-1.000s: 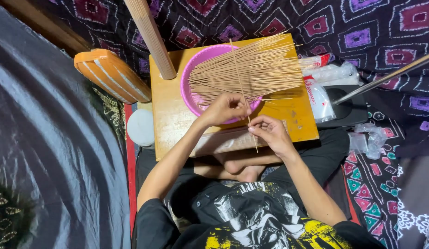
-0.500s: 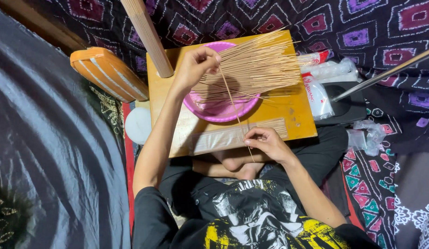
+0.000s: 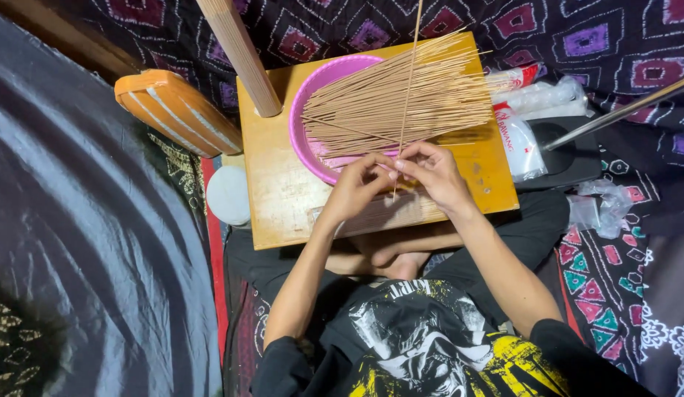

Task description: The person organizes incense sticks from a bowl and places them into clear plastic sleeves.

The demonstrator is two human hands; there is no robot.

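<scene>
A thin bamboo stick [image 3: 408, 81] stands nearly upright, pinched near its lower end by both hands. My left hand [image 3: 357, 187] and my right hand [image 3: 434, 173] meet over the near edge of a pink plate [image 3: 312, 125]. A fanned pile of similar thin sticks [image 3: 401, 103] lies across the plate. The plate rests on a small wooden board [image 3: 276, 198] over my crossed legs. A strip of pale material lies on the board just under my hands, partly hidden.
A thick wooden post [image 3: 243, 55] rises from the board's far left corner. An orange striped object [image 3: 173, 110] and a white round lid [image 3: 228, 195] lie to the left. Clear plastic packets [image 3: 526, 125] and a metal rod [image 3: 621, 110] lie to the right, on patterned cloth.
My left hand reached to the stick pile on the plate, then came back to meet the right hand. One stick now stands upright between both hands.
</scene>
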